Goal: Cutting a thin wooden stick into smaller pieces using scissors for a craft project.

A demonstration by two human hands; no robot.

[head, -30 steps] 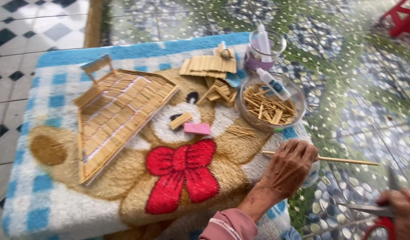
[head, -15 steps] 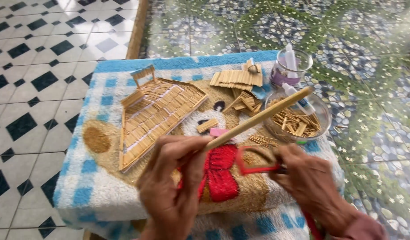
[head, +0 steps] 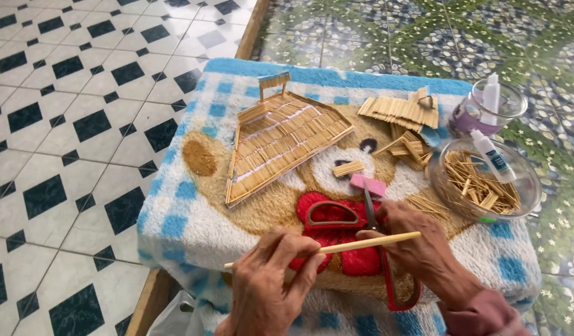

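The left hand [head: 268,283] was closed around a thin, pale bamboo stick [head: 355,245], pinching it near its left end so that the stick ran toward three o'clock, tilted slightly upward. The right hand [head: 417,246] gripped a pair of red-handled scissors [head: 361,230], its fingers through one loop; the dark blades pointed toward twelve o'clock and crossed the stick near its right end. I could not tell whether the blades had closed on the stick. Both hands hovered over a fluffy blue-and-white checked cloth with a brown bear and red bow [head: 194,205], which covered a small stand.

On the cloth, at about eleven o'clock from the hands, lay a sloped roof panel made of glued wooden sticks [head: 281,140]. A small pink block [head: 368,184] lay just beyond the scissor tips at twelve o'clock. At one o'clock sat a flat stack of cut wooden strips [head: 399,112]. At two o'clock stood a round clear glass bowl of short stick pieces [head: 483,186] with a small white glue bottle [head: 493,155] leaning in it, and beyond it a clear glass jar [head: 486,106].
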